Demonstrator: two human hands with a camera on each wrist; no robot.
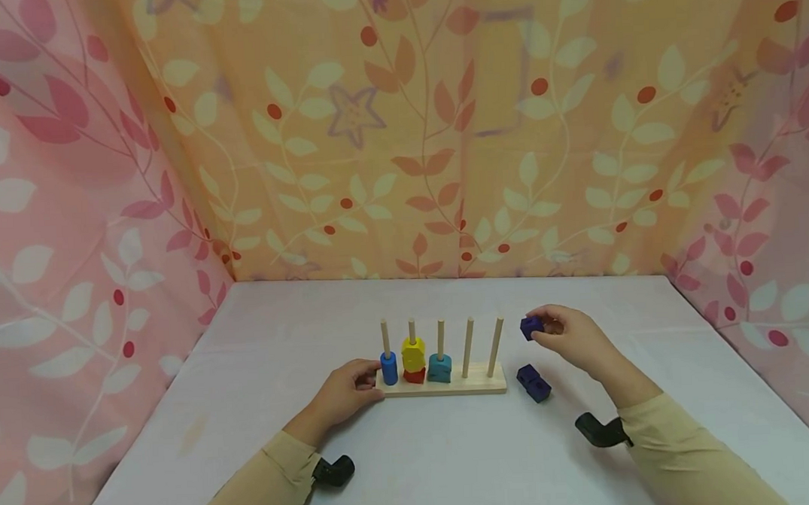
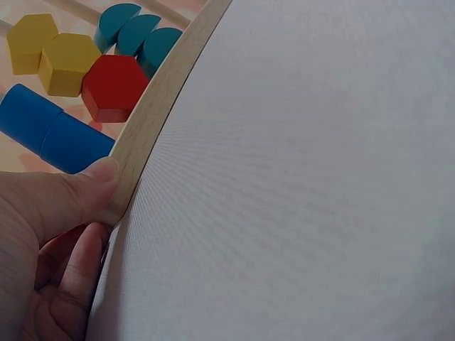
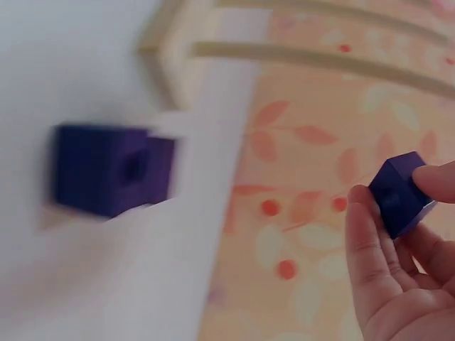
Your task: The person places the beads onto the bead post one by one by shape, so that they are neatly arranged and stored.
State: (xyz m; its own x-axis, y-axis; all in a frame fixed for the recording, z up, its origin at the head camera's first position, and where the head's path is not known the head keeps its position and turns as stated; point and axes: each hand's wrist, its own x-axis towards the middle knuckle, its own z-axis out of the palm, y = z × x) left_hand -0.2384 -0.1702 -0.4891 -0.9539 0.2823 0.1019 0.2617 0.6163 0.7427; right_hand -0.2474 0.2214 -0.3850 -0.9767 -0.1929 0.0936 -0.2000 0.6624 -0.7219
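A wooden peg board (image 1: 444,391) with several upright pegs sits on the table. My left hand (image 1: 346,391) grips its left end, the thumb pressed on the wood in the left wrist view. Blue cylinders (image 1: 388,370) are on the leftmost peg. Beside them, yellow hexagonal blocks (image 1: 413,355) rest above a red hexagonal block (image 1: 415,375). Teal half-round blocks (image 1: 440,369) fill the base of the middle peg. Raised right of the board, my right hand (image 1: 574,339) pinches a purple block (image 3: 398,192) between thumb and fingers. The two right pegs (image 1: 495,346) are bare.
Two more purple blocks (image 1: 534,384) lie together on the white tabletop (image 1: 454,461), right of the board and below my right hand. Floral cloth (image 1: 426,131) hangs behind and at both sides. A black device (image 1: 598,430) is strapped to the right sleeve.
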